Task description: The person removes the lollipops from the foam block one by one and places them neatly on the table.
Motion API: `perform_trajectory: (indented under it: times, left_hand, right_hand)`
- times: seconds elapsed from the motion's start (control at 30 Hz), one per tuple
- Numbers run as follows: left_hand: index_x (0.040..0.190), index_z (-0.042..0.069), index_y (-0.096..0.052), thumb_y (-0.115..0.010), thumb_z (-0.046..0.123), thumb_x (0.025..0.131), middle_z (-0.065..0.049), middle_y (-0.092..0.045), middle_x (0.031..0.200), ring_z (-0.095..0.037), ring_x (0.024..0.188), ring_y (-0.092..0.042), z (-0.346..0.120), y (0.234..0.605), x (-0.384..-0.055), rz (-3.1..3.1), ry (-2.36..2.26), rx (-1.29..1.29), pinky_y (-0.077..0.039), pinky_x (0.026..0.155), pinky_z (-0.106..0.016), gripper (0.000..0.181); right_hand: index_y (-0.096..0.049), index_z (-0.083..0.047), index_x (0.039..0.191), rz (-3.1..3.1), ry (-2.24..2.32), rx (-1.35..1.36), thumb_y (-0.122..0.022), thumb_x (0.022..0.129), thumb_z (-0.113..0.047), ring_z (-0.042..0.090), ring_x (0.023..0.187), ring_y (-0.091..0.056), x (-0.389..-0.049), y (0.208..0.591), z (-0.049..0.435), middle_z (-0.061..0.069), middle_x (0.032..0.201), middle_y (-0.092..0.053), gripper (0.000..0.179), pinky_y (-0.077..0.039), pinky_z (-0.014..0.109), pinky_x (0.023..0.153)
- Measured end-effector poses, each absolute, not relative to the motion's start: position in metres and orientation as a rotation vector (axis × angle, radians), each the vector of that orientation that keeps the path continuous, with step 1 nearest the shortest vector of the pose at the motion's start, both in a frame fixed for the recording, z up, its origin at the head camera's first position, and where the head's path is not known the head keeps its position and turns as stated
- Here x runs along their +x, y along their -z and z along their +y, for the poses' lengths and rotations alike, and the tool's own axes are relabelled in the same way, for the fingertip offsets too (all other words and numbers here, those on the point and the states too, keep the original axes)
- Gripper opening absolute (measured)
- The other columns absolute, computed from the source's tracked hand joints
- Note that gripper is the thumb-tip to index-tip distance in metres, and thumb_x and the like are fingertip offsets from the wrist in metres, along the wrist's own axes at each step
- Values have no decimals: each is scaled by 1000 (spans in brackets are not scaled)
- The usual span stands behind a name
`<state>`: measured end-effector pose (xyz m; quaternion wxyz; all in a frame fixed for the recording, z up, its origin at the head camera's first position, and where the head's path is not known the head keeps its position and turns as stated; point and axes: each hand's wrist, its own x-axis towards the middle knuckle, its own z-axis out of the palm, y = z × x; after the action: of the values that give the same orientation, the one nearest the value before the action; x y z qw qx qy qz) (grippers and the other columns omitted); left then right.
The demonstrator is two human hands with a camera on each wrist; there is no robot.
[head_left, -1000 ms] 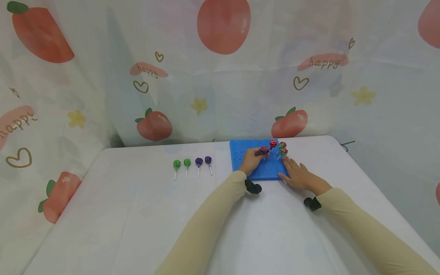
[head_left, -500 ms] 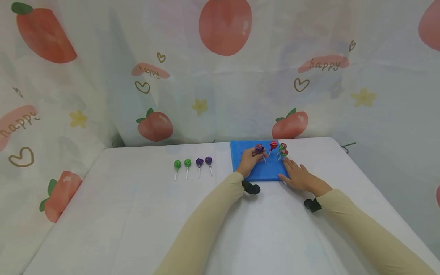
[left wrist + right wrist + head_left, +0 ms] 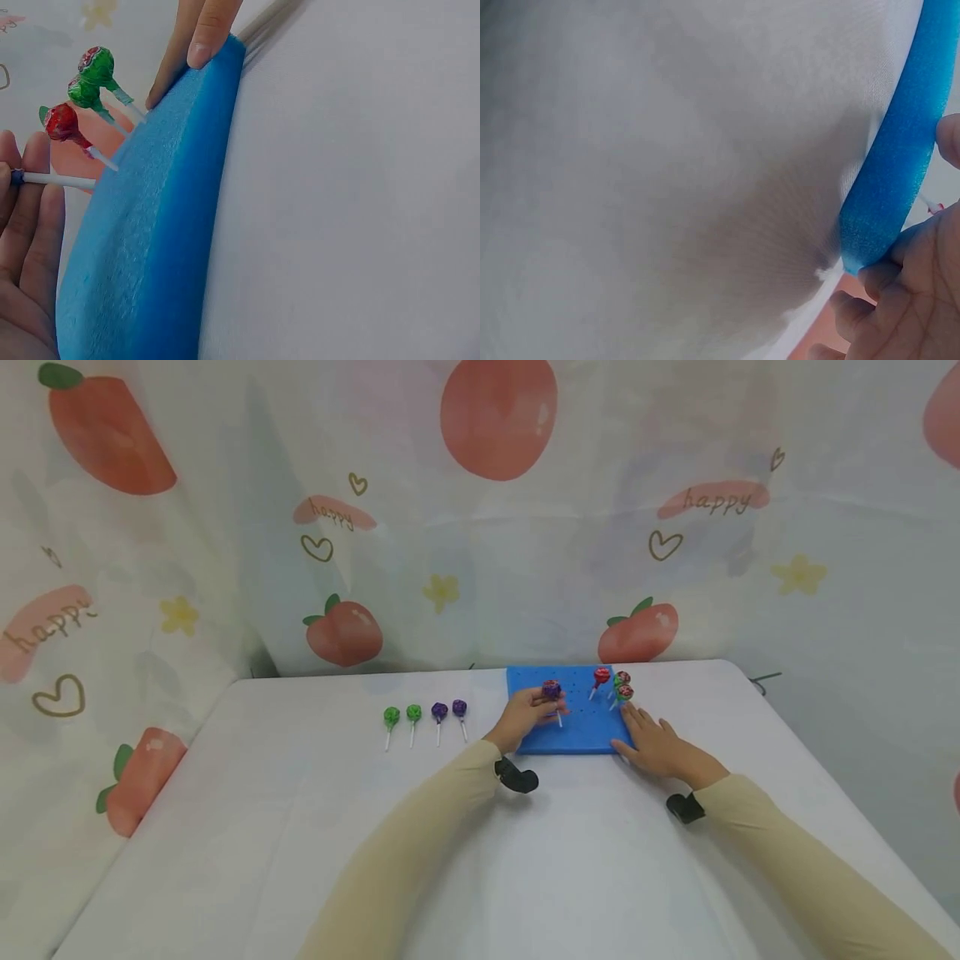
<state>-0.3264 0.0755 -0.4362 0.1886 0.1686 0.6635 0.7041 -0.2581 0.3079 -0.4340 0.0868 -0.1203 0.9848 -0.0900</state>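
Note:
My left hand (image 3: 519,717) pinches a purple-wrapped lollipop (image 3: 552,690) above the left part of a blue foam board (image 3: 577,739) dotted with small holes. The head is up and the white stick points down in the head view. In the left wrist view that stick (image 3: 60,180) sticks out past the fingertips, and most of the head is out of frame. A red lollipop (image 3: 601,676) and two green-and-red lollipops (image 3: 624,692) stand tilted in the board near its right side. My right hand (image 3: 658,750) rests on the board's right edge, fingers extended, thumb at the front corner (image 3: 900,172).
Left of the board, two purple lollipops (image 3: 439,711) and two green lollipops (image 3: 392,717) lie in a row, sticks toward me. A white cloth (image 3: 300,827) covers the table. A printed curtain (image 3: 525,568) hangs right behind its far edge.
My left hand has moved left across the board with the purple lollipop, away from the red one, and the stick has come into sight. The right hand has stayed at the board's edge.

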Motion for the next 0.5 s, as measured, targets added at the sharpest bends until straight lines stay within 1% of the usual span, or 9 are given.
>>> perform_trajectory:
  times: [0.33, 0.5]
  left_hand:
    - [127, -6, -53, -51, 2, 94, -27, -59, 124, -29, 111, -63, 15, 424, -320, 1914, -1938, 523, -52, 93, -32, 34]
    - [126, -5, -55, -53, 6, 94, -24, -61, 123, -26, 109, -64, -18, 416, -315, 1973, -1918, 499, -51, 94, -33, 34]
  right_hand:
    - [-13, 17, 142, 2927, 274, -363, -42, 97, -41, 55, 136, -12, -262, 434, 309, 36, 150, -9, 79, -9, 71, 108]
    - [-13, 17, 142, 2927, 263, -367, -41, 97, -42, 55, 136, -12, -264, 435, 310, 36, 150, -9, 79, -10, 71, 108]
